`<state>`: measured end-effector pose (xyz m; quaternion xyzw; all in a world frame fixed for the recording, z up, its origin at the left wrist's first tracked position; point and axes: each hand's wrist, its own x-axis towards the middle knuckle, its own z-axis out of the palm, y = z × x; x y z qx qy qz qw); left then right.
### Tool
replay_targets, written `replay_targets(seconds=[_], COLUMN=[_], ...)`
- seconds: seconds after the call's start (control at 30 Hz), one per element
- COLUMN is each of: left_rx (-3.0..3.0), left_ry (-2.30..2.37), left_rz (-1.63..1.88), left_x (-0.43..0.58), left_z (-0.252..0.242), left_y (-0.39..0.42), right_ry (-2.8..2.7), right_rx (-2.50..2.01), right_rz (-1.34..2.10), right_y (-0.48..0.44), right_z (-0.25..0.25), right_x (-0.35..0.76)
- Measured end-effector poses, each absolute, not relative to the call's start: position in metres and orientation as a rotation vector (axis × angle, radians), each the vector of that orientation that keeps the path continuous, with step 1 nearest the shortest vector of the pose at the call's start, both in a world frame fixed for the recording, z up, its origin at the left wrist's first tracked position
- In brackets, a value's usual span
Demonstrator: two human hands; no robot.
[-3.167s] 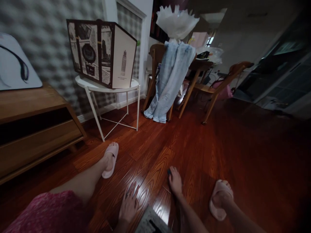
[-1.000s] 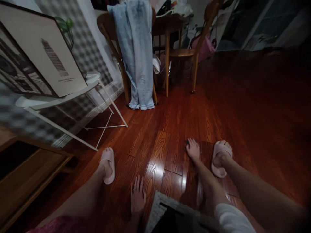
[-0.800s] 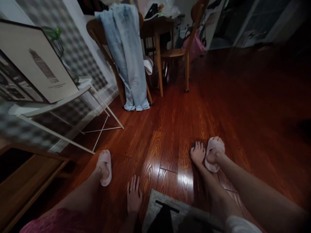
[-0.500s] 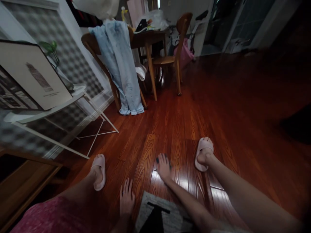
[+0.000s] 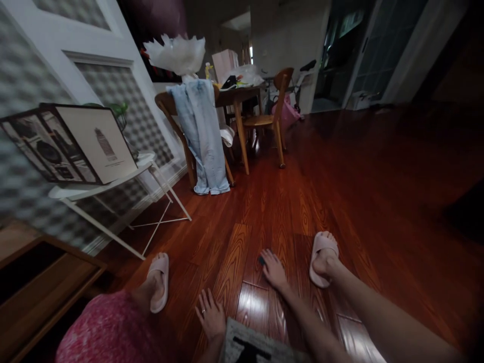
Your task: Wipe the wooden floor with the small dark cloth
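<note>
Dark object [image 5: 261, 260]: at floorboards [image 5: 236, 247], under right hand [image 5: 274, 269], edge showing left of the fingers; long axis hidden.
Right hand: nearer, palm down over it; can't tell if gripping.
Left hand [image 5: 212, 315]: fingers spread, apart from it.

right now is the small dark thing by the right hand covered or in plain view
Partly covered: the right hand lies over the small dark thing; only an edge shows.

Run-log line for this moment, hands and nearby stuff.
left hand: spread, palm down | right hand: partly covering small dark item | nearby: pink slippers, wood floor
</note>
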<state>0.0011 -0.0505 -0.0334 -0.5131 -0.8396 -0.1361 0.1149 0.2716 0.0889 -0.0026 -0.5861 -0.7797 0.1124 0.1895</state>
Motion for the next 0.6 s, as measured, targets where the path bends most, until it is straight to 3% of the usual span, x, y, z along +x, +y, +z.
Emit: replay_targets(seconds=[0.17,0.33,0.6], left_rx=[-1.713,-2.003,-1.961], left_ry=[-2.386,-2.216,-2.218], left_rz=[-0.299,-0.361,-0.54], left_x=[-0.022,-0.072,-0.139], left_z=[-0.042,-0.032,0.011], left_y=[-0.069,-0.063,0.005], right_ry=[-1.849,-1.475,-1.958], right_rx=[-1.987,-2.126,-1.765], right_rz=[0.055,-0.079,0.214], right_y=[0.108,0.107,0.07], right_z=[-0.019,-0.038,-0.051], right_x=[0.335,0.288,0.127])
